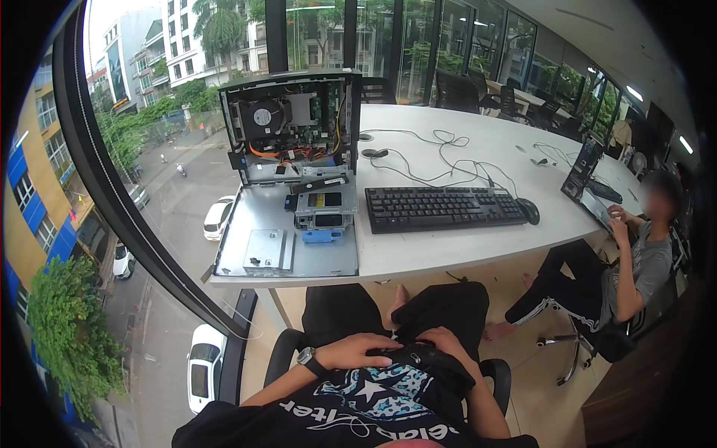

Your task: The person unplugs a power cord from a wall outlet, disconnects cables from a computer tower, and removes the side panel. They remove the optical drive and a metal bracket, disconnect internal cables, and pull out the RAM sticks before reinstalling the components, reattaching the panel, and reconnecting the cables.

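Note:
My left hand (364, 350), with a watch (306, 358) at its wrist, lies flat over my lap, fingers stretched out. Opposite it, my right hand (442, 342) rests on black cloth, its fingers loosely extended; both hands look empty. In front of me on the table stands an opened desktop computer case (291, 119), its fan (263, 117) and circuit board showing. The case's metal side panel (231, 239) lies flat before it. On that panel sits a metal drive bracket (323, 209) with a blue latch (322, 236). A black keyboard (444, 208) and a mouse (528, 211) lie to the right.
Loose cables (448, 149) run across the white table (418, 254) behind the keyboard. At the right, another person (646, 246) sits with hands on a second computer case (582, 172). A tall window frame (112, 172) borders the table's left side. Office chairs (455, 93) stand beyond.

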